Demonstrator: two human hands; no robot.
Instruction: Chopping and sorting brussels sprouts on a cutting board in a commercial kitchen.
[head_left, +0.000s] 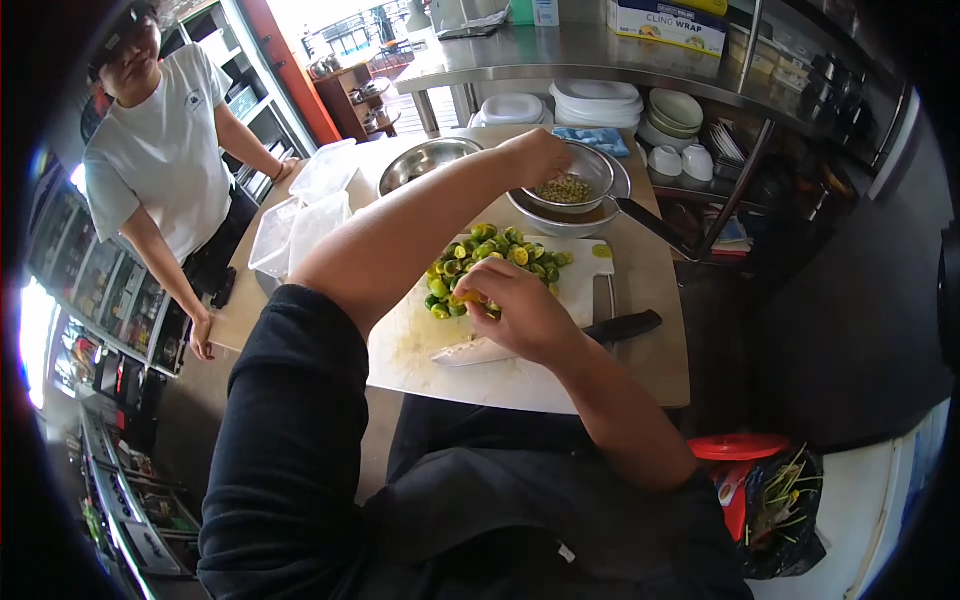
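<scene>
My left hand (541, 157) is stretched over a wire-mesh strainer (596, 169) with its fingers curled. Whatever may be inside those fingers is hidden. Pale seeds (562, 190) lie in the strainer, which rests over a metal bowl (551, 221) holding brownish liquid. Between the fingertips of my right hand (517, 304) is a yellowish calamansi half (469, 297). Just beyond this hand, a pile of cut green calamansi (517, 251) covers part of a white cutting board (405, 367). A kitchen knife (472, 352) lies on the board, partly under my right hand, its black handle pointing right.
Another steel bowl (431, 146) and clear plastic containers (274, 236) stand at the left. A person (165, 150) leans on the table's left edge. A blue cloth (596, 140) lies behind the strainer, whose handle (656, 227) overhangs the right edge. A bin bag (784, 502) sits lower right.
</scene>
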